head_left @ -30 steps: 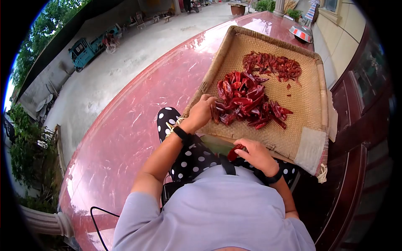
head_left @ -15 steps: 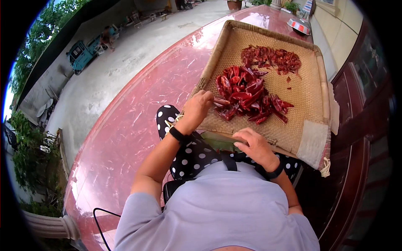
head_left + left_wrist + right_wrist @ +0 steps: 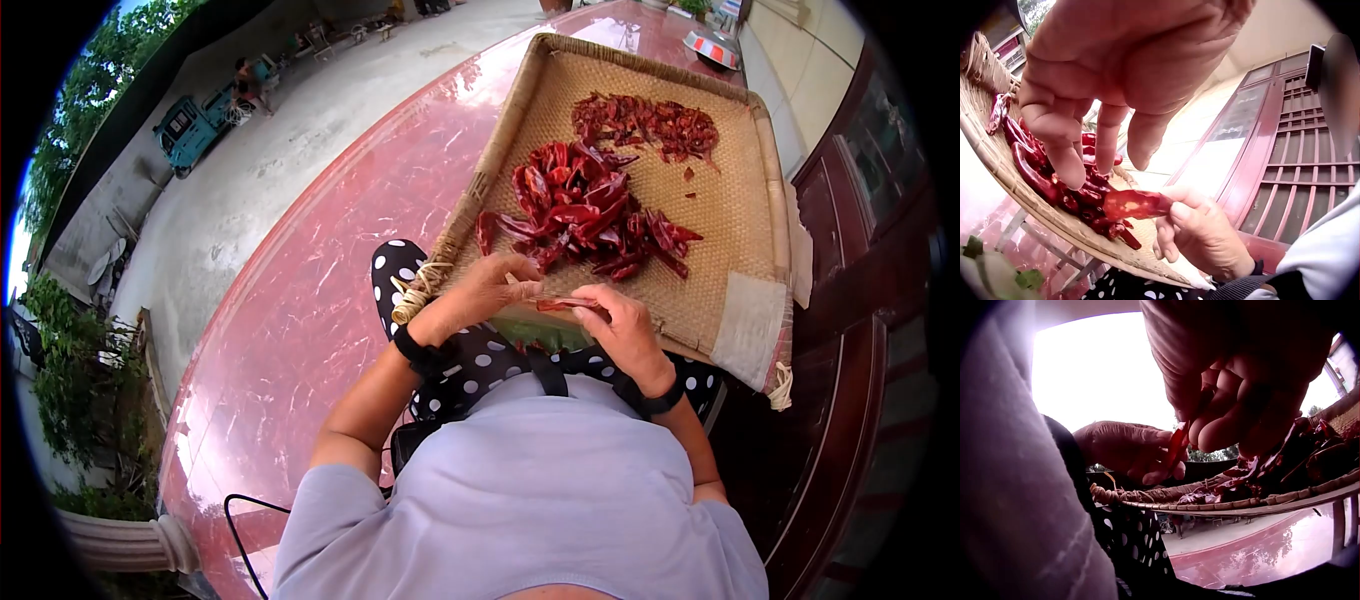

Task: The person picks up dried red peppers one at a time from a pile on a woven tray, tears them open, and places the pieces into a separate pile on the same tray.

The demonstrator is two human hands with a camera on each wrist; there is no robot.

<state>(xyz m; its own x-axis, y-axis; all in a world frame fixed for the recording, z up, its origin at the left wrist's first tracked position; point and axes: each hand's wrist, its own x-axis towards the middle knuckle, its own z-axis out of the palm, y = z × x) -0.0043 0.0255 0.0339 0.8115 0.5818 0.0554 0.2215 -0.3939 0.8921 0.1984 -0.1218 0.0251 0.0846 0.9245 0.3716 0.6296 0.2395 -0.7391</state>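
Note:
My right hand point(image 3: 630, 335) pinches a flattened red pepper point(image 3: 565, 303) by one end, over the near edge of the woven tray point(image 3: 735, 210). In the left wrist view the pepper point(image 3: 1135, 205) shows pale patches on its face. My left hand point(image 3: 480, 295) is just left of it; in the left wrist view its fingers hang loosely bent, apart from the pepper. A heap of dried red peppers point(image 3: 590, 210) lies beyond both hands, with smaller red pieces point(image 3: 650, 125) farther back on the tray.
Below the tray's near edge, a greenish container point(image 3: 540, 332) with red bits sits by the polka-dot legs point(image 3: 470, 375). A red glossy surface point(image 3: 330, 240) runs along the left. Dark red doors point(image 3: 850, 240) stand at right; a person is beside a blue vehicle point(image 3: 183, 132) far off.
My left hand has come from the heap's left edge toward my right hand. My right hand has risen from the container to the tray's edge, pepper in its fingers. The view has shifted slightly.

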